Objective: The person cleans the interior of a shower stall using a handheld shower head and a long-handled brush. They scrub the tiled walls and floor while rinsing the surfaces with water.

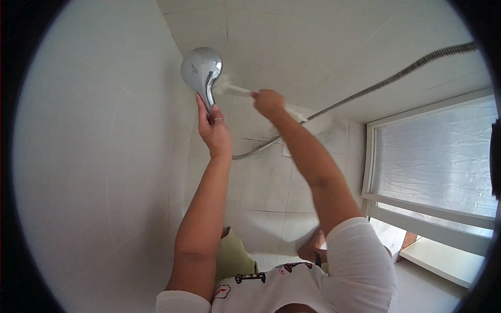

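Note:
My left hand (pixel 214 127) is closed around the handle of a chrome handheld shower head (pixel 201 68), held up near the wall corner with its smooth back towards me. To the right, my right hand (pixel 270 102) grips a thin white-handled brush (pixel 238 89). The brush's pale, blurred end is beside the shower head's neck; whether they touch I cannot tell. The handle's other end sticks out behind my fist, over the hose. A ribbed metal shower hose (pixel 364 92) runs from the upper right, behind my right forearm, to below my left wrist.
A pale wall (pixel 98 156) rises on the left, and another tiled wall (pixel 297 47) lies ahead. Dark stains mark the floor tiles (pixel 266 191) below the hose. At right stands a white-framed, textured glass panel (pixel 430 156), with a white shelf (pixel 438 262) beneath it.

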Demonstrator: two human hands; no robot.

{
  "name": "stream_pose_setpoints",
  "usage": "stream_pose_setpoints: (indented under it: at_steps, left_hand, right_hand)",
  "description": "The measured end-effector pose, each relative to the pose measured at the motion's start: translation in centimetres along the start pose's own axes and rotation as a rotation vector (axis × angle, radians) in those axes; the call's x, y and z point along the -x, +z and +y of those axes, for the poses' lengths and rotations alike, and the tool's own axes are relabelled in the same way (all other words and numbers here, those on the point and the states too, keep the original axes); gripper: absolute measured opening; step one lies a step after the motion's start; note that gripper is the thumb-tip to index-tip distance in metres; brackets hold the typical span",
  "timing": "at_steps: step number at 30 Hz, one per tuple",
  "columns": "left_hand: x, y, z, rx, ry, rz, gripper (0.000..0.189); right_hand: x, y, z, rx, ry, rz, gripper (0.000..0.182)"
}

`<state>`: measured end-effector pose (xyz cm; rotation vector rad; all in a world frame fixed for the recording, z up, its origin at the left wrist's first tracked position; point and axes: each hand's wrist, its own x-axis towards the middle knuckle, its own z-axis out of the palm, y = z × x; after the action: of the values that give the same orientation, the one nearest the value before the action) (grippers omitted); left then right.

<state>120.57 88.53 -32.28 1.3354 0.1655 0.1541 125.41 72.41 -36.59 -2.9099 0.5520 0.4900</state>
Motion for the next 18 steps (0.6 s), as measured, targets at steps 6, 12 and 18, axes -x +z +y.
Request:
stream_pose_setpoints:
  at_steps: [6, 12, 18]
  left_hand:
    - [-1.0, -2.3, 0.5, -0.062, 0.063, 0.011, 0.048]
    - [-0.2, -0.9, 0.7, -0.100, -0.086, 0.013, 0.049]
    - [-0.2, 0.1, -1.6, -0.112, -0.113, 0.036, 0.049]
  right_hand:
    - [7.7, -1.5, 18.6, 0.050, 0.233, 0.126, 0.042]
    - [0.3, 1.0, 5.3, 0.207, -0.187, 0.076, 0.031]
    - [-1.9, 7.5, -0.2, -0.117, 0.154, -0.114, 0.031]
